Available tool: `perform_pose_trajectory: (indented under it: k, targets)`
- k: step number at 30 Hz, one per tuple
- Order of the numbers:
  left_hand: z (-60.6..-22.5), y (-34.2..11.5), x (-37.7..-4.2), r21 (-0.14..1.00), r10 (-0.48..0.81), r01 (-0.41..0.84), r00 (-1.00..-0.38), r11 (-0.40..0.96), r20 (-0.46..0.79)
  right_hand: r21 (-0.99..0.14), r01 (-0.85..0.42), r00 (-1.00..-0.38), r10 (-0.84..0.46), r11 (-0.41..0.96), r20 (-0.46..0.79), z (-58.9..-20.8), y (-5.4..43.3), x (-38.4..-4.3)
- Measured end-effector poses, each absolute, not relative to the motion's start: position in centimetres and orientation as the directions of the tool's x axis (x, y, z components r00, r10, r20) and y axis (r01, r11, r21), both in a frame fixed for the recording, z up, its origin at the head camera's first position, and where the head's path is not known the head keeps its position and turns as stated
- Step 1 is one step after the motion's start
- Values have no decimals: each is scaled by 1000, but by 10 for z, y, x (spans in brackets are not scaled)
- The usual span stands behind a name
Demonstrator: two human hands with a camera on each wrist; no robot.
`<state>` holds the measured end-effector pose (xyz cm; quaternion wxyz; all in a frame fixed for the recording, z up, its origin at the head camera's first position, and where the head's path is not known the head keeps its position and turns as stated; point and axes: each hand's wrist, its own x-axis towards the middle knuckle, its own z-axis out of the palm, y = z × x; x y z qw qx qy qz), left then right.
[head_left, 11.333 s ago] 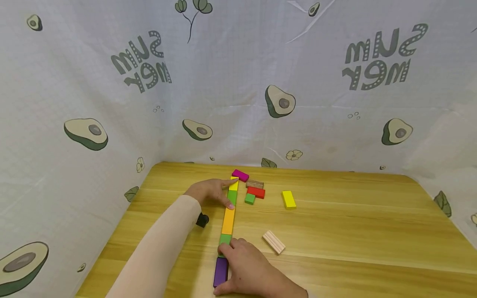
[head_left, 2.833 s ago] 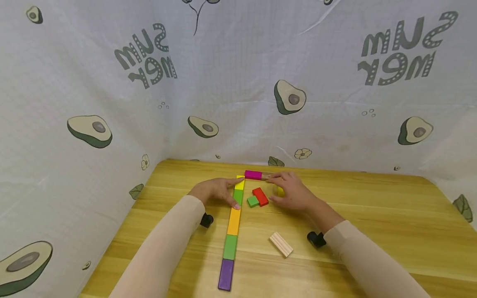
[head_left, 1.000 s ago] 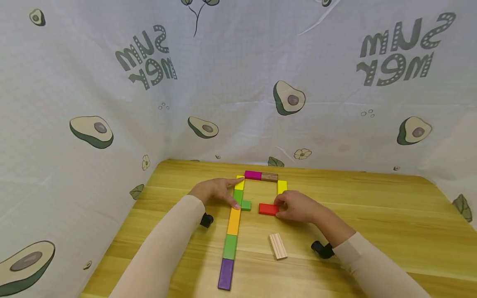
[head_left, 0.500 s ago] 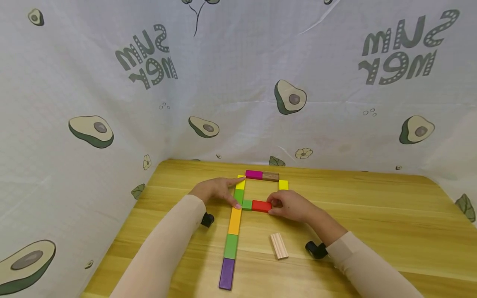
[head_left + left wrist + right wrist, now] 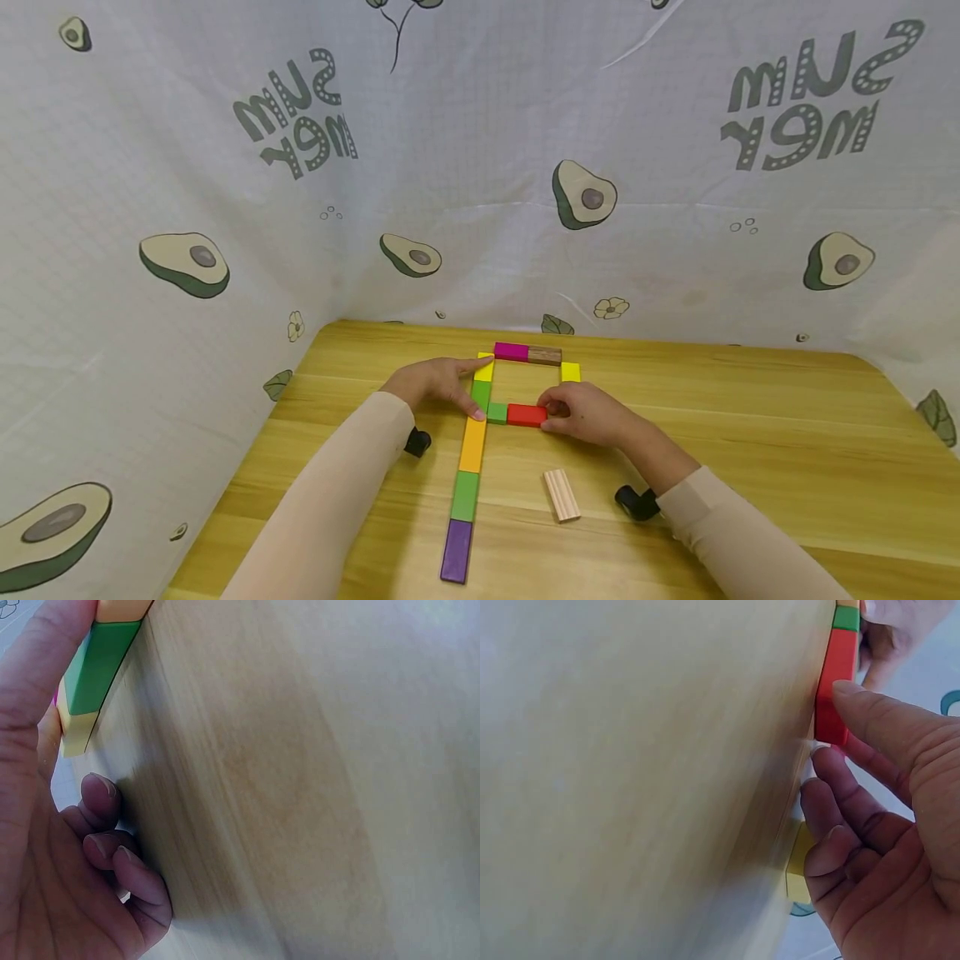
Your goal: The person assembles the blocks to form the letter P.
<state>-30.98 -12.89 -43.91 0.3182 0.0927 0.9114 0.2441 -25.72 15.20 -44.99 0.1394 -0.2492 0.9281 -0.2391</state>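
My right hand pinches the right end of a red block between thumb and index finger. That block lies flat, its left end against a small green block. The small green block abuts a column of blocks, with a yellow block, a green block, an orange block, another green block and a purple block. My left hand spans the column's upper part, index finger on the yellow block and thumb near the green-orange joint. Its other fingers curl loosely in the left wrist view.
A magenta block and a brown block form a row at the back. Another yellow block stands right of them, partly hidden by my right hand. A ridged pale wood block lies nearer on the wooden table. A patterned curtain encloses the table.
Magenta, brown and right-hand yellow blocks have been set round the column's far end. The small green block moved left against the column, then my right hand slid the red block left to it.
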Motion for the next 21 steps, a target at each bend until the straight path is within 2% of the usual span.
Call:
perform_pose_trajectory:
  k: [14, 17, 21]
  targets:
    - [-440, -129, -311, 504, 326, 14, -779, 864, -536, -517, -408, -835, -537, 752, -123, -445, 153, -249]
    - [-440, -129, -311, 514, 329, 9, -778, 858, -535, -544, -412, -817, -560, 731, -133, -440, 156, -239]
    - [-440, -129, -311, 521, 329, 3, -779, 853, -534, -597, -380, -775, -595, 707, -212, -435, 163, -221]
